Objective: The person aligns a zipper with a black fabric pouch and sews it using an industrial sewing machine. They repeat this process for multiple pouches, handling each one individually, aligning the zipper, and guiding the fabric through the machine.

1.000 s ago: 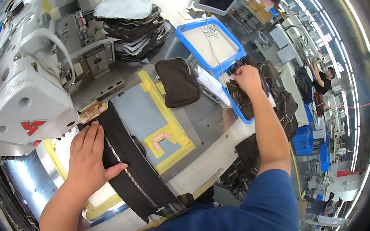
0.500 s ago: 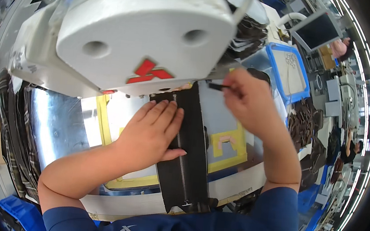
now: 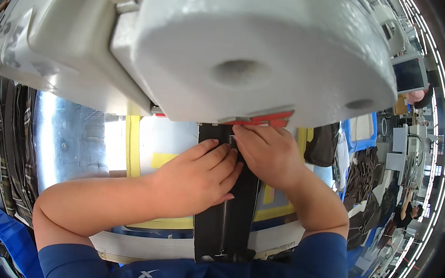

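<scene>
A long black fabric strip point(image 3: 208, 234) lies lengthwise in front of me, with a metal-toothed zipper point(image 3: 224, 222) running down its middle. Resting on its upper half is my left hand point(image 3: 197, 177), palm down, fingers extended across the zipper. My right hand point(image 3: 269, 157) is at the strip's far end, beside the left fingertips, its fingers drawn together near the top of the zipper. What they pinch is hidden. Just beyond both hands looms the white head of a sewing machine point(image 3: 181, 65), covering the strip's far end.
Yellow tape point(image 3: 133, 152) frames the pale work surface under the strip. A shiny metal plate point(image 3: 66, 145) is at left, beside stacked dark and plaid fabric point(image 3: 13, 145). A blue crate point(image 3: 14, 242) stands lower left. To the right are dark fabric pieces point(image 3: 362, 166) and a blue-rimmed tray point(image 3: 374, 133).
My right hand, with a small black piece in its fingers earlier, has come down and left onto the strip's far end. My head view has moved nearer the machine; the left hand stays on the strip.
</scene>
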Demonstrator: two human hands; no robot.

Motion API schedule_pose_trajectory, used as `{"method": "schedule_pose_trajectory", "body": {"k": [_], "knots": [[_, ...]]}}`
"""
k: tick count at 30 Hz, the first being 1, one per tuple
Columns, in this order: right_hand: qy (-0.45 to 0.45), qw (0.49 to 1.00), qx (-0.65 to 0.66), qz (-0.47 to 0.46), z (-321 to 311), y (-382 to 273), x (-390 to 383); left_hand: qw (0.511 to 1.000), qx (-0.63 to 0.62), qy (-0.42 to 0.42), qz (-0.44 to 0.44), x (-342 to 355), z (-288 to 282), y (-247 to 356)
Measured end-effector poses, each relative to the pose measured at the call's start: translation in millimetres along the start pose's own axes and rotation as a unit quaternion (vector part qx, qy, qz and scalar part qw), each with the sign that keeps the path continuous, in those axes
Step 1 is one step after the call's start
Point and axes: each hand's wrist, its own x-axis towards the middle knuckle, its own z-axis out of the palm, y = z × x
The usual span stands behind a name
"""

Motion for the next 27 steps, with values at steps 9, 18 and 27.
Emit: {"method": "schedule_pose_trajectory", "body": {"k": [9,18,27], "knots": [[-0.016,0.999,0.027,0.010,-6.0,0.7,12.3,1.000,-0.012,0.019,0.009,-1.5,3.3,0.0],[-0.032,0.999,0.008,-0.030,-5.4,4.3,9.9,0.999,-0.026,0.017,0.012,-1.7,4.0,-0.6],[-0.063,0.988,0.131,0.059,-14.4,2.7,15.8,0.999,-0.037,-0.003,0.008,-4.2,4.1,-0.4]]}}
